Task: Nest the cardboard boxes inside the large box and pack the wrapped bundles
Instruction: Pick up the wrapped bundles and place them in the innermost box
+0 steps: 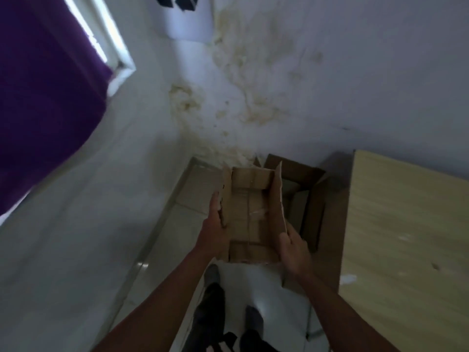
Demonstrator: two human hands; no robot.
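I hold a small open cardboard box (250,214) in the air with both hands, its open top facing me and its side flaps torn at the edges. My left hand (215,224) grips its left wall. My right hand (294,250) grips its near right corner. Behind and below it, on the floor against the wall, stands the large cardboard box (311,196), open, with dark flaps raised; the small box covers its left part. No wrapped bundles are in view.
A light wooden table (406,250) fills the right side, close to the large box. A stained white wall (253,85) is ahead, with a purple curtain (43,97) at the left. My feet (228,313) stand on pale floor tiles.
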